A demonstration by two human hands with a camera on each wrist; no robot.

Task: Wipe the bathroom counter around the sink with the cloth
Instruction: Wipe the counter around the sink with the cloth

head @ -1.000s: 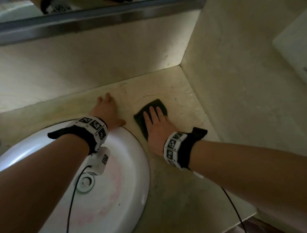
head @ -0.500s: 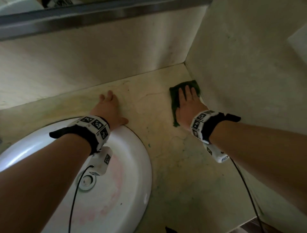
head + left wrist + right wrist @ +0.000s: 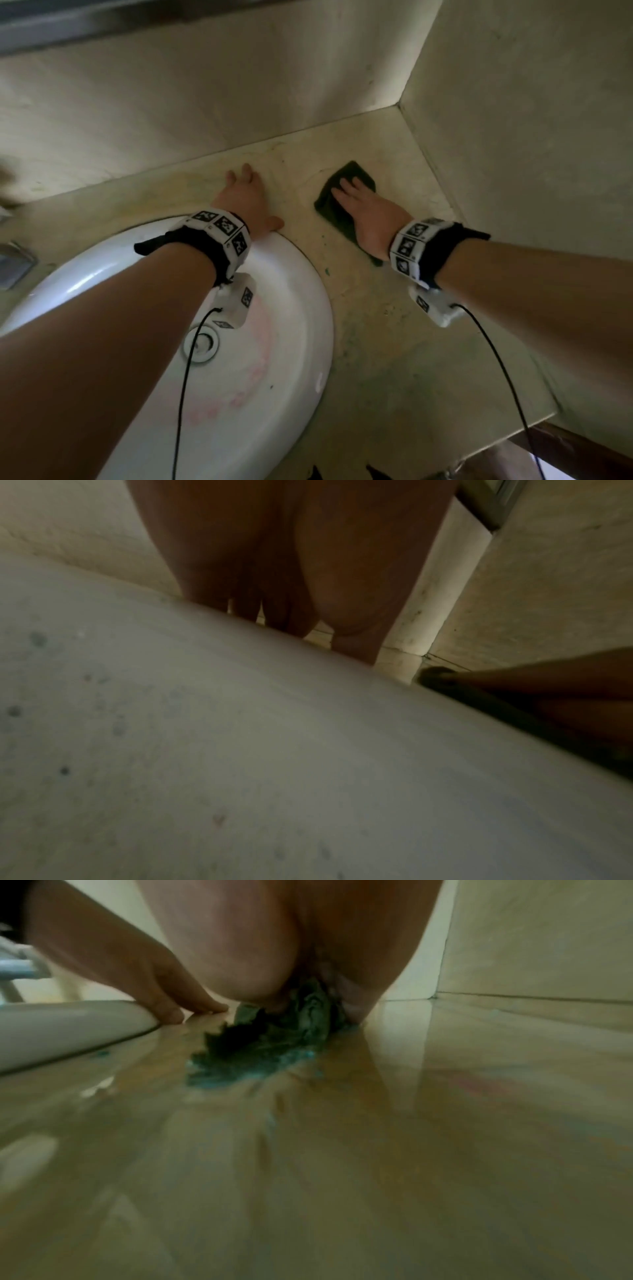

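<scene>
A dark green cloth (image 3: 330, 205) lies flat on the beige stone counter (image 3: 394, 342), to the right of the white round sink (image 3: 291, 284). My right hand (image 3: 356, 202) presses down on the cloth with straight fingers; its palm covers the cloth's near part. In the right wrist view the crumpled cloth (image 3: 274, 1037) shows under the palm, with wet bluish smears on the counter (image 3: 445, 1123) beside it. My left hand (image 3: 245, 195) lies flat on the counter just behind the sink's rim, fingers spread, holding nothing. The left wrist view looks over the sink rim (image 3: 240, 750) at the left hand (image 3: 291, 588).
The back wall (image 3: 205, 102) and the right side wall (image 3: 531, 137) meet in a corner just beyond the cloth. A metal mirror frame (image 3: 68, 24) runs along the top. The sink drain (image 3: 202, 344) sits under my left wrist. The counter's front edge (image 3: 513, 431) is at lower right.
My right hand has slid the cloth back to the left, away from the side wall and toward the sink. The left hand has stayed in place behind the sink.
</scene>
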